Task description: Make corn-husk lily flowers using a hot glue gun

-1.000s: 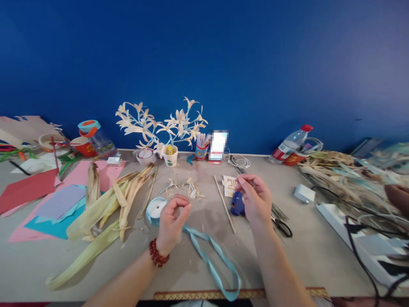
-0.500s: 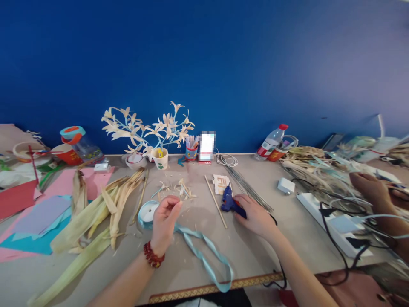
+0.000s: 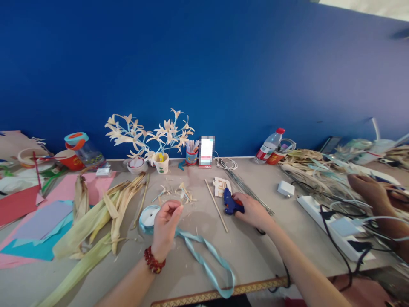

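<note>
Since a second ago, the right hand has dropped to the glue gun, grasping its handle; its nose lies at the card, probably to catch drips. The left hand pinches its fingertips together, on what I cannot tell.

The glue gun, right of centre, looks like smooth blue plastic. Near the middle, the pale blue ribbon has a satiny cloth sheen. The husks at left are dry, ribbed and matt; the coloured sheets beside them are flat, matt paper. The stick resembles pale, unvarnished wood, while the thin grey wires look like dull metal. Far right, the bottle is clear, glossy plastic; the power strip is smooth white plastic. The tabletop is smooth, faintly shiny; the wall, smooth too.
</note>
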A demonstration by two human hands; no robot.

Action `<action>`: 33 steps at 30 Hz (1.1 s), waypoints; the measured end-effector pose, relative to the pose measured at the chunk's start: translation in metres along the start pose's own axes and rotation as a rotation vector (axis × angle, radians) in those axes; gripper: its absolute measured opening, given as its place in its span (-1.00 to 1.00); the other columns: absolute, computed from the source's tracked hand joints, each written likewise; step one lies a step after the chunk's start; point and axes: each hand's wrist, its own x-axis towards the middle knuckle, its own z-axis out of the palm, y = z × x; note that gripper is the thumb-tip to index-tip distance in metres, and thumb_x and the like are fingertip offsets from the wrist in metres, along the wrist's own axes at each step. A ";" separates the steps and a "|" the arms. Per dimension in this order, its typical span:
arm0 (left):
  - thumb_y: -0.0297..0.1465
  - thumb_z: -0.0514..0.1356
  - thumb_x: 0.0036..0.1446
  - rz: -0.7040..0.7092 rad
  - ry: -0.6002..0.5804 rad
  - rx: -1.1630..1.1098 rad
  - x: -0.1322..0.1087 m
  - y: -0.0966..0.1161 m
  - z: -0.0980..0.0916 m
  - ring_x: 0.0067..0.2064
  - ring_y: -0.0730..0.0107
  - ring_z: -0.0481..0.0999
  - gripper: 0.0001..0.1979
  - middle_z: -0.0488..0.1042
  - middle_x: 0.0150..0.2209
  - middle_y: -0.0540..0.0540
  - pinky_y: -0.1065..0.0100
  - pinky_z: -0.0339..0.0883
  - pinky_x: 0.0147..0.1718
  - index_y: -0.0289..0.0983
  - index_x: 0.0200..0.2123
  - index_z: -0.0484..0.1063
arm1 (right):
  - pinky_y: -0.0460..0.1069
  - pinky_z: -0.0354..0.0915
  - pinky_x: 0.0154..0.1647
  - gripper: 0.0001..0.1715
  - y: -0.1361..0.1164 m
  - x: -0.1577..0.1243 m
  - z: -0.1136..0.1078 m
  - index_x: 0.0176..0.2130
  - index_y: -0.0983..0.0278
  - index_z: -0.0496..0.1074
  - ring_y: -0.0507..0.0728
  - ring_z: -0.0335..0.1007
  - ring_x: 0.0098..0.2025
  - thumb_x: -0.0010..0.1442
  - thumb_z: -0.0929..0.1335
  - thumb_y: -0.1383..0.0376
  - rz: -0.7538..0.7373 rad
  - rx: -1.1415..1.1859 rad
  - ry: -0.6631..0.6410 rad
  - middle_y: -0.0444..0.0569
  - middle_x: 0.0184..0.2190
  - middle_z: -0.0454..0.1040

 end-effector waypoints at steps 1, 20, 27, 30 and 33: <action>-0.28 0.29 0.05 0.000 -0.004 -0.001 0.000 0.000 0.000 -0.38 0.46 0.36 -0.82 0.41 -0.40 -0.01 0.46 0.29 -0.38 -0.26 -0.36 0.42 | 0.12 0.28 -0.09 -0.54 0.005 0.002 -0.002 -0.08 0.25 0.38 0.25 0.41 -0.15 -0.05 0.34 0.32 0.015 0.073 -0.003 0.03 -0.15 0.49; -0.30 0.22 0.11 0.085 0.046 0.141 0.007 0.000 0.000 -0.39 0.43 0.38 -0.84 0.42 -0.41 -0.03 0.43 0.26 -0.39 -0.28 -0.38 0.41 | -0.04 0.19 -0.61 -0.54 -0.064 -0.009 0.004 0.00 0.15 0.27 0.07 0.26 -0.56 0.08 0.37 0.26 -0.132 1.113 0.101 -0.05 -0.36 0.44; -0.32 0.21 0.11 0.203 0.086 0.209 0.011 0.002 -0.004 -0.31 0.34 0.43 -0.85 0.44 -0.40 -0.06 0.33 0.32 -0.26 -0.27 -0.42 0.40 | 0.03 0.35 -0.26 -0.70 -0.129 -0.014 0.028 -0.15 0.16 0.30 0.20 0.42 -0.25 0.07 0.33 0.36 -0.517 0.540 0.180 -0.01 -0.25 0.45; -0.34 0.21 0.11 0.212 0.096 0.250 0.011 0.004 -0.005 -0.31 0.32 0.44 -0.88 0.45 -0.39 -0.06 0.32 0.32 -0.25 -0.27 -0.42 0.41 | 0.00 0.35 -0.29 -0.66 -0.128 -0.011 0.038 -0.08 0.15 0.25 0.18 0.44 -0.26 0.11 0.30 0.38 -0.530 0.475 0.207 0.00 -0.23 0.45; -0.37 0.20 0.12 0.223 0.092 0.280 0.010 0.007 -0.005 -0.29 0.32 0.45 -0.90 0.46 -0.39 -0.06 0.31 0.32 -0.23 -0.26 -0.42 0.40 | -0.01 0.34 -0.31 -0.60 -0.122 -0.012 0.043 -0.02 0.14 0.21 0.18 0.45 -0.27 0.13 0.28 0.39 -0.559 0.428 0.226 0.01 -0.22 0.45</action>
